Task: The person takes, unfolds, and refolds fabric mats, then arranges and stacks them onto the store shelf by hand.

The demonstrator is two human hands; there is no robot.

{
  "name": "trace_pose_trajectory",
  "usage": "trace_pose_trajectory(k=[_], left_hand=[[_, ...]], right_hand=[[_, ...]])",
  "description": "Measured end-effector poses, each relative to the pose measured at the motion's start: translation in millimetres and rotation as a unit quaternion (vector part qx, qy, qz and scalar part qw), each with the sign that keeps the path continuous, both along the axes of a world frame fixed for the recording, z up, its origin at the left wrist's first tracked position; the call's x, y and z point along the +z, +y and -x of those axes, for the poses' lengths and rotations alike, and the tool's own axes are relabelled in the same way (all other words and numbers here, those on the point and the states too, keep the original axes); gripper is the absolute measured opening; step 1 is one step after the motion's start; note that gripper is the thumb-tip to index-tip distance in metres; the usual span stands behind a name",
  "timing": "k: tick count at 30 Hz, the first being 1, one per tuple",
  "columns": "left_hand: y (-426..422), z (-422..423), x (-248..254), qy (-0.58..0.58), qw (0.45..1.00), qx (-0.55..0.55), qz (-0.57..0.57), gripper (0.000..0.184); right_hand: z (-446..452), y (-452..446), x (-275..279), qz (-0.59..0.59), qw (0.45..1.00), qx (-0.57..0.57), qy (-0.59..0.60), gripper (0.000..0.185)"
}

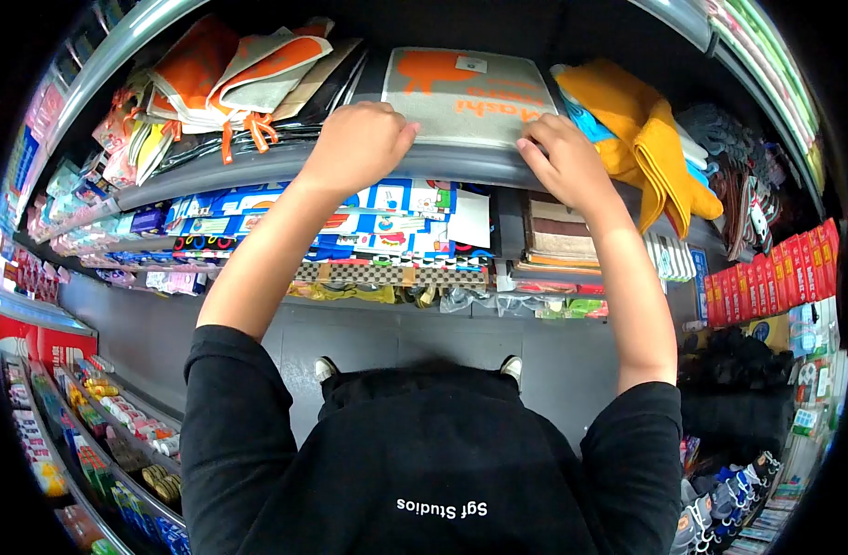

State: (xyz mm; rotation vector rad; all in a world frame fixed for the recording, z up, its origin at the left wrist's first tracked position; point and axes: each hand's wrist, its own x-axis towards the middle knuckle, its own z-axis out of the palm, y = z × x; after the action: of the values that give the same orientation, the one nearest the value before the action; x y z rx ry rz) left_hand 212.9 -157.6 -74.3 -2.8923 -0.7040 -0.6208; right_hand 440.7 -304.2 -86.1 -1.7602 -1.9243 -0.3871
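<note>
A grey mat (pixel 470 109) with orange lettering and an orange figure lies flat on the dark shelf in front of me. Over its near left corner, my left hand (pixel 364 143) is closed, knuckles up and fingers curled out of sight. My right hand (pixel 565 157) has its fingers bent around the near right corner, the thumb towards the middle. Both hands appear to grip the mat, though the fingertips are hidden. A small white label (pixel 471 65) sits near the mat's far edge. Just right of my right hand, a folded yellow cloth (pixel 664 157) hangs over the shelf edge.
Folded orange and grey mats (pixel 258 74) are piled at the left of the shelf (pixel 461 165). Below are blue patterned packs (pixel 387 222) and brown folded cloths (pixel 558 236). Red boxes (pixel 775 273) stand at the right. Another stocked shelf (pixel 100 416) is at the lower left.
</note>
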Motion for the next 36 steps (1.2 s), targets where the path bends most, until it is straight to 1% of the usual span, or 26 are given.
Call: trace_pose_trajectory(k=[3, 5, 6, 7, 9, 10, 11, 13, 15, 17, 19, 20, 21, 23, 24, 25, 27, 28, 29, 30, 31, 32, 33, 34, 35, 36], left_hand=[[3, 8, -3, -0.022, 0.999, -0.007, -0.024, 0.028], [3, 20, 0, -0.069, 0.995, -0.067, -0.01, 0.026], [1, 27, 5, -0.091, 0.994, -0.062, 0.013, 0.022], [3, 34, 10, -0.093, 0.994, -0.052, 0.009, 0.022], [7, 49, 18, -0.148, 0.987, -0.035, 0.043, 0.018], [12, 57, 22, -0.167, 0.985, -0.031, 0.013, 0.016], [16, 65, 28, -0.175, 0.984, -0.005, 0.042, 0.017], [29, 81, 36, -0.185, 0.981, 0.032, 0.041, 0.017], [50, 93, 41, -0.2, 0.976, 0.074, 0.037, 0.018], [77, 102, 46, -0.207, 0.973, 0.063, -0.076, 0.02], [95, 105, 57, -0.169, 0.97, 0.137, -0.104, 0.023], [113, 106, 55, -0.169, 0.963, 0.153, -0.146, 0.028], [119, 106, 53, -0.169, 0.963, 0.152, -0.146, 0.028], [130, 106, 50, -0.117, 0.949, 0.26, -0.135, 0.032], [151, 110, 38, -0.122, 0.951, 0.236, -0.161, 0.036], [152, 112, 40, -0.122, 0.951, 0.232, -0.161, 0.036], [150, 110, 46, -0.132, 0.954, 0.252, -0.095, 0.033], [147, 108, 48, -0.184, 0.943, 0.236, -0.145, 0.026], [144, 104, 49, -0.184, 0.944, 0.232, -0.143, 0.026], [127, 97, 56, -0.231, 0.937, 0.2, -0.172, 0.022], [108, 90, 63, -0.277, 0.925, 0.168, -0.199, 0.019], [88, 83, 69, -0.259, 0.94, 0.159, -0.155, 0.024], [62, 74, 77, -0.278, 0.948, 0.129, -0.089, 0.021], [46, 64, 79, -0.292, 0.95, 0.084, -0.08, 0.017], [33, 55, 80, -0.304, 0.949, 0.039, -0.071, 0.013], [21, 47, 81, -0.29, 0.955, 0.018, -0.061, 0.012]], right_hand=[[1, -1, 4, 0.009, 1.0, -0.001, 0.002, 0.028], [2, 1, 9, 0.004, 1.0, 0.016, 0.007, 0.028], [5, 2, 15, -0.001, 1.0, 0.014, 0.009, 0.028], [9, 3, 22, -0.006, 1.0, 0.012, 0.01, 0.027], [17, 7, 32, -0.007, 0.999, 0.026, 0.017, 0.027], [21, 11, 35, -0.007, 0.999, 0.031, 0.027, 0.027], [25, 15, 37, -0.007, 0.999, 0.037, 0.036, 0.026], [35, 24, 38, -0.009, 0.998, 0.051, 0.04, 0.026], [44, 32, 35, -0.018, 0.999, 0.048, 0.015, 0.026], [49, 42, 34, -0.009, 0.997, 0.068, 0.027, 0.028], [56, 50, 32, -0.01, 0.997, 0.079, 0.007, 0.029], [62, 53, 32, -0.024, 0.996, 0.089, 0.003, 0.029], [67, 53, 34, -0.024, 0.996, 0.089, 0.003, 0.029], [74, 49, 39, 0.018, 0.996, 0.09, 0.007, 0.024], [73, 50, 38, 0.019, 0.996, 0.09, 0.0, 0.025], [73, 48, 39, 0.019, 0.996, 0.087, 0.001, 0.025], [71, 42, 40, 0.033, 0.995, 0.083, 0.034, 0.023], [67, 40, 38, 0.033, 0.996, 0.079, 0.035, 0.023], [62, 40, 36, 0.019, 0.992, 0.099, 0.076, 0.025], [59, 40, 34, 0.006, 0.986, 0.119, 0.118, 0.027], [57, 39, 34, 0.007, 0.986, 0.115, 0.119, 0.027], [56, 39, 33, 0.024, 0.977, 0.109, 0.182, 0.028], [56, 39, 33, 0.04, 0.964, 0.103, 0.244, 0.028], [59, 42, 27, 0.074, 0.91, 0.125, 0.389, 0.032], [64, 41, 29, 0.075, 0.91, 0.121, 0.39, 0.032], [71, 39, 34, 0.149, 0.86, 0.173, 0.457, 0.035]])
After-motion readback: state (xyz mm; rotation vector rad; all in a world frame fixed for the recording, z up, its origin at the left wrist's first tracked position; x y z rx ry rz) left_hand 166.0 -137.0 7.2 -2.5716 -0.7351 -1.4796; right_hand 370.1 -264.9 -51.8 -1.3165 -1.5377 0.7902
